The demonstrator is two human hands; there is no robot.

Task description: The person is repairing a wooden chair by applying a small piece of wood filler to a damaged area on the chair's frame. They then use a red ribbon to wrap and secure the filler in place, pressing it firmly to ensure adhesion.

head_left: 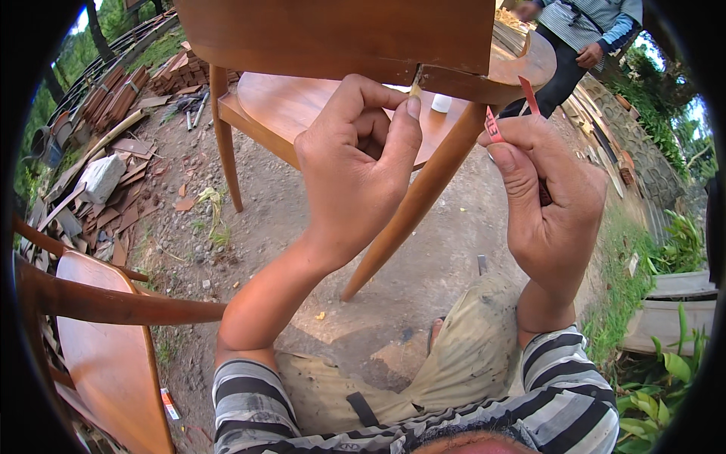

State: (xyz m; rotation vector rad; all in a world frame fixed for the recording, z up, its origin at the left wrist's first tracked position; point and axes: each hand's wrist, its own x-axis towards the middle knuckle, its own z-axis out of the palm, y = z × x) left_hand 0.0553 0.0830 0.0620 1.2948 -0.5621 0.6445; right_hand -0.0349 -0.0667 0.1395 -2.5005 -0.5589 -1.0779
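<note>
In front of me stands a brown wooden chair (333,38), its backrest toward me. A dark gap or crack runs through the lower edge of the backrest, near the right leg. My left hand (359,155) is closed in a pinch on a small pale sliver (415,88), apparently wood, held at that gap. To the right of the leg, my right hand (552,189) pinches a thin red strip (529,97) with pale print between thumb and forefinger. Its other fingers are curled, and their inside is mostly hidden. A small white object (441,103) shows beyond the backrest, over the seat.
A second wooden chair (113,356) stands close at my left. An orange-and-white tube (169,404) lies on the dirt beside it. Broken tiles (125,197) and a pale block (103,178) are heaped at the left. Another person (594,34) stands beyond the chair, upper right.
</note>
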